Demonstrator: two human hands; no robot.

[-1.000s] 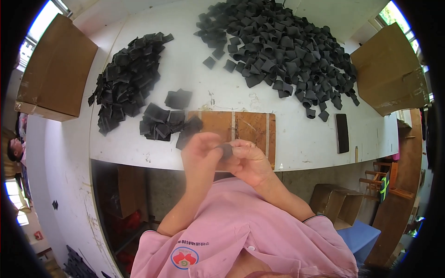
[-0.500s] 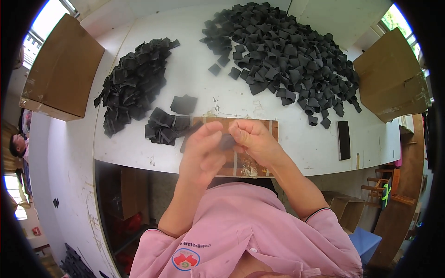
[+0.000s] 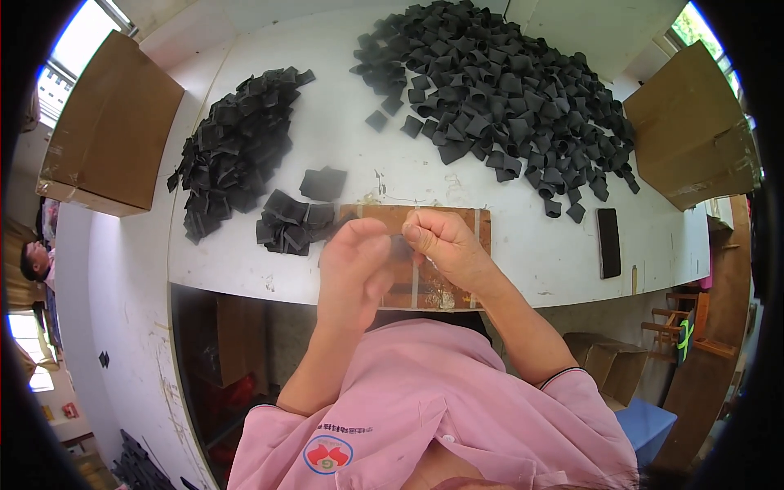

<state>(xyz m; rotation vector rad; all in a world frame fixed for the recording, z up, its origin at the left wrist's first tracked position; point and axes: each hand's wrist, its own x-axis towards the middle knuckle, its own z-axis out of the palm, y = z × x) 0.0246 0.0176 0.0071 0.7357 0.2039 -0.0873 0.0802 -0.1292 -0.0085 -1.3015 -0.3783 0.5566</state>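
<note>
Both hands meet above a brown board (image 3: 445, 219) at the table's front edge. Between them is a small black fabric piece (image 3: 400, 248), blurred and mostly covered by fingers. My right hand (image 3: 451, 250) pinches its right side between thumb and curled forefinger. My left hand (image 3: 353, 265) is closed at its left side, slightly smeared by motion, with its fingertips partly hidden. Just left of the board lies a small heap of flat black pieces (image 3: 290, 224), and another flat black piece (image 3: 323, 184) rests behind it.
A large pile of black fabric loops (image 3: 506, 98) covers the back right of the white table (image 3: 343, 114). Another black pile (image 3: 237, 151) is at left. Cardboard boxes (image 3: 110, 122) flank both sides. A dark phone (image 3: 608, 242) lies at right. Another person (image 3: 37, 260) is far left.
My left hand has turned a little and its fingers look more upright. Less of the black piece shows between the hands. My right hand stays almost in place.
</note>
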